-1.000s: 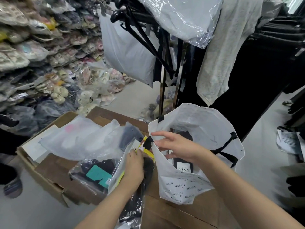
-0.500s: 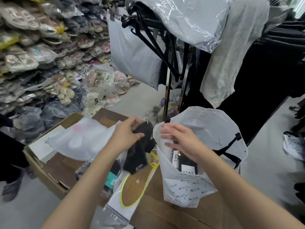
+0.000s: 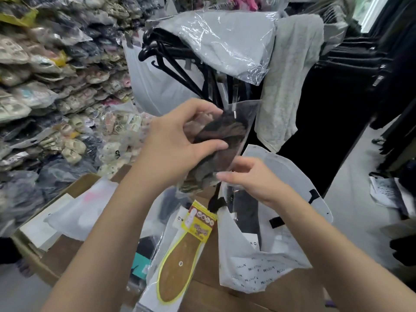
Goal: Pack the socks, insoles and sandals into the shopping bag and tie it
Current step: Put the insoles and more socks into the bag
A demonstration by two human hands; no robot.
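Note:
My left hand (image 3: 177, 140) grips a clear packet of dark socks (image 3: 222, 140), held up above the mouth of the white shopping bag (image 3: 254, 264). My right hand (image 3: 252, 179) pinches the packet's lower edge just over the bag's near rim. The bag stands open on the cardboard box, with dark packets inside and black handles. A brown insole with a yellow rim (image 3: 177, 269) lies in its clear packet left of the bag. A frosted pouch holding pale sandals (image 3: 85, 210) rests farther left on the box.
More sock packets with a teal label (image 3: 141, 262) lie under the insole. The cardboard box (image 3: 56, 251) carries everything. Shelves of bagged shoes (image 3: 45, 86) fill the left side. A rack with black hangers and wrapped clothes (image 3: 216, 55) stands right behind the bag.
My left hand has lifted the sock packet up from beside the insole to above the bag's mouth. My right hand left the bag's rim and took the packet's lower edge.

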